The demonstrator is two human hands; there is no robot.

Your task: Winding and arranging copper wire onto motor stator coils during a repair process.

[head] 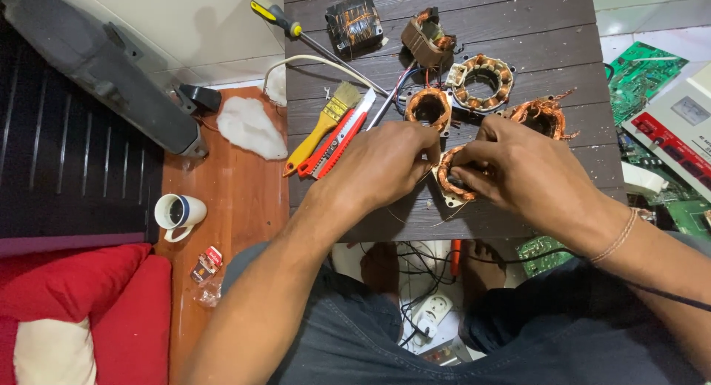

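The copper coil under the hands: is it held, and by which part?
Yes. Both hands hold the copper-wound motor coil: the left hand grips its left rim, the right hand its right and top side.

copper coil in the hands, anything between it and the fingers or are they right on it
Nothing visible stands between. Both the left hand and the right hand are directly on the copper coil, fingers closed around it above the dark wooden table. The other coils lie behind, apart.
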